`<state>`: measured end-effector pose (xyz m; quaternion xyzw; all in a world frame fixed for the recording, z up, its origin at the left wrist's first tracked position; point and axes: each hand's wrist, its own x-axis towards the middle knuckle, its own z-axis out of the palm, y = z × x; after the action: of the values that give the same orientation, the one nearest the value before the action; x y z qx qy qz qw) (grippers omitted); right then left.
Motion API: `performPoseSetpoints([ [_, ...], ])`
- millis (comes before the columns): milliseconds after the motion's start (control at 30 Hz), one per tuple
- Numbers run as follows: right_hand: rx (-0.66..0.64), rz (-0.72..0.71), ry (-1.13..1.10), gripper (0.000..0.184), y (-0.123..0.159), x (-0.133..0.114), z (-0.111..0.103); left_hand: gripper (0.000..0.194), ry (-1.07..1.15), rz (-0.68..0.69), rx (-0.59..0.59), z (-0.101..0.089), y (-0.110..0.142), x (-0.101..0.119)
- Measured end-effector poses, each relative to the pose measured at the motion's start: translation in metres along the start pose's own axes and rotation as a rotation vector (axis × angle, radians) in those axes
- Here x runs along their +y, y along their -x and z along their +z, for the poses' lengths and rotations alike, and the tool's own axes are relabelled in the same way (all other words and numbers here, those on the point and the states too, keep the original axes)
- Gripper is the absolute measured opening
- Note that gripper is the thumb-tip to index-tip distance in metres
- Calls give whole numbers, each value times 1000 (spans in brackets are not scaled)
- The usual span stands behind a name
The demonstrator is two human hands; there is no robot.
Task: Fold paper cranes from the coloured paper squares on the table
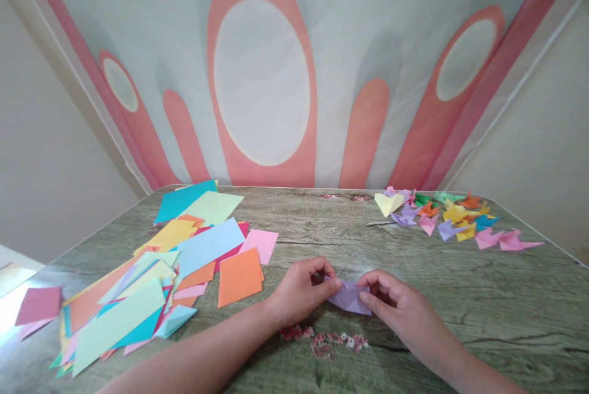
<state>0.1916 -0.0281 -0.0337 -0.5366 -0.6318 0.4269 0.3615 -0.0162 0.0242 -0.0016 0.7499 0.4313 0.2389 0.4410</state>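
Note:
A folded piece of purple origami paper (348, 299) is held just above or on the table in front of me. My left hand (306, 289) pinches its left end between thumb and fingers. At the opposite end, my right hand (391, 297) grips the paper with the thumb in front and the fingers behind. Crease lines show on the paper's face between the two hands. The paper's back side and the fingertips behind it are hidden.
Loose coloured paper sheets, among them an orange square (240, 277) and a light blue strip (210, 248), spread over the left of the wood-grain table (460, 296). Folded paper birds (453, 229) and a pale yellow heart (389, 204) lie at the far right. A patterned cloth (262, 81) hangs behind.

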Motion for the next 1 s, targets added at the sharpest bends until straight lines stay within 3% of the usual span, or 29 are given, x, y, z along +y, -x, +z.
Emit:
performPoseSetpoints([
  [267,-34,-131,192,29,3,-17,5,16,-78,113,14,9,5,4],
  [667,2,-133,139,32,3,-12,1,24,37,-50,-170,5,1,0],
  [1000,-15,-68,91,34,4,-14,-3,36,475,-157,-137,6,-3,-12],
])
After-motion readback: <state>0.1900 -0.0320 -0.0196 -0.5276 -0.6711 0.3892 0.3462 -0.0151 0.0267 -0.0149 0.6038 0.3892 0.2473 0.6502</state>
